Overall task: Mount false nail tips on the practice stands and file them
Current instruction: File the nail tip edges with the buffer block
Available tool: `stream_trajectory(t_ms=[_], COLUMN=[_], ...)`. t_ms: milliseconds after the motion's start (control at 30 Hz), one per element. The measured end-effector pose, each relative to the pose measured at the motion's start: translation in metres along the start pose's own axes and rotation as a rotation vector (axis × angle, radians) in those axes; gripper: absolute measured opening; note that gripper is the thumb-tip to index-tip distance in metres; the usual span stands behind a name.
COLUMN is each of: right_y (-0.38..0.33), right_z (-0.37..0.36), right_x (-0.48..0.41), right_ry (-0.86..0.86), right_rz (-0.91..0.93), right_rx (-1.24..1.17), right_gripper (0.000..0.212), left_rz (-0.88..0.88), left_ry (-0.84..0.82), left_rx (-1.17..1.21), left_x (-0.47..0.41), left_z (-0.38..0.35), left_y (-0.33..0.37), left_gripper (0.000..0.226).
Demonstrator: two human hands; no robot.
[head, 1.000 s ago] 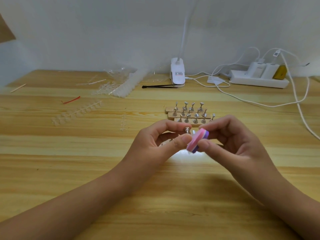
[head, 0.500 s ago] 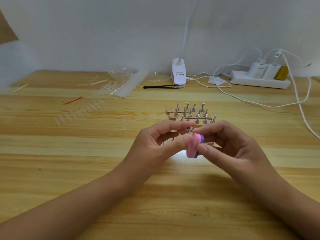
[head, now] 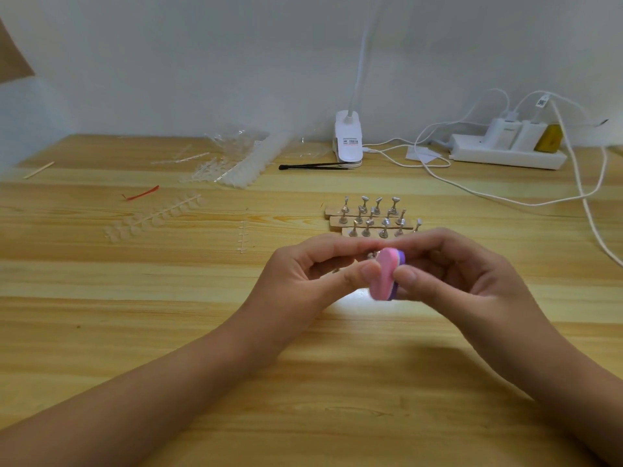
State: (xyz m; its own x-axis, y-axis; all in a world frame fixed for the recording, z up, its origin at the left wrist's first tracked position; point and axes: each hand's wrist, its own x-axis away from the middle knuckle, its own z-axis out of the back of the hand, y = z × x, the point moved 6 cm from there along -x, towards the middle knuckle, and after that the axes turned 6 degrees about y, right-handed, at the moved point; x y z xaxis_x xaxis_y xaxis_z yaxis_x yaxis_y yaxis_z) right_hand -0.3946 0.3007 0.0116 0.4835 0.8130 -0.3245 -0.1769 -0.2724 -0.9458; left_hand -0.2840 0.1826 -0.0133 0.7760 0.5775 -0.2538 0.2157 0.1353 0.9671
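Observation:
My left hand pinches a small metal practice stand between thumb and forefinger; the stand is mostly hidden and any nail tip on it cannot be made out. My right hand grips a pink and purple file block and holds it against the stand's top. Both hands hover just above the wooden table. Behind them several metal stands stand in rows on wooden strips. Clear strips of nail tips lie to the left.
A pile of clear nail-tip strips and bags lies at the back. A white clip lamp, black tweezers, a white power strip with cables, a red sliver and a wooden stick are on the table.
The file block has slid down and left across the stand held in my left hand, and its top edge now sits lower. Both hands stay in the same spot.

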Motion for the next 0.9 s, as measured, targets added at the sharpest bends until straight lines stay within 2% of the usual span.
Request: stream_trajectory(t_ms=[67, 200, 300, 433, 533, 633, 733, 833, 900], right_y=[-0.0017, 0.0024, -0.0001, 0.0005, -0.0011, 0.0027, 0.0011, 0.0036, 0.0030], right_z=[0.0043, -0.0042, 0.0005, -0.0012, 0.0032, -0.0025, 0.0021, -0.0024, 0.0004], right_x=[-0.0009, 0.0010, 0.0006, -0.0004, -0.0013, -0.0007, -0.0008, -0.0001, -0.0008], right_ry=[0.061, -0.063, 0.006, -0.042, 0.006, -0.069, -0.008, -0.073, -0.028], right_rz=[0.022, -0.015, 0.045, 0.034, 0.052, -0.003, 0.016, -0.038, -0.016], right_rx=[-0.013, -0.003, 0.004, 0.019, 0.031, 0.028, 0.024, 0.006, 0.006], right_gripper=[0.022, 0.022, 0.024, 0.020, 0.022, 0.022, 0.022, 0.023, 0.021], left_rz=[0.000, -0.005, -0.002, -0.005, -0.005, -0.004, 0.006, -0.006, 0.009], left_ry=[-0.010, -0.003, -0.008, 0.011, 0.006, 0.015, 0.011, 0.011, 0.007], left_rx=[0.012, 0.033, 0.042, -0.013, -0.035, -0.039, -0.017, -0.049, -0.014], left_x=[-0.0002, -0.0004, -0.0002, -0.0011, -0.0013, -0.0009, -0.0008, -0.0011, -0.0017], left_z=[-0.0015, -0.0014, -0.0012, 0.0005, -0.0002, 0.0008, 0.0011, 0.0009, 0.0000], left_y=[0.0000, 0.0003, -0.0002, -0.0015, -0.0012, -0.0010, -0.0020, -0.0021, -0.0029], left_gripper=[0.035, 0.033, 0.031, 0.028, 0.032, 0.034, 0.033, 0.030, 0.031])
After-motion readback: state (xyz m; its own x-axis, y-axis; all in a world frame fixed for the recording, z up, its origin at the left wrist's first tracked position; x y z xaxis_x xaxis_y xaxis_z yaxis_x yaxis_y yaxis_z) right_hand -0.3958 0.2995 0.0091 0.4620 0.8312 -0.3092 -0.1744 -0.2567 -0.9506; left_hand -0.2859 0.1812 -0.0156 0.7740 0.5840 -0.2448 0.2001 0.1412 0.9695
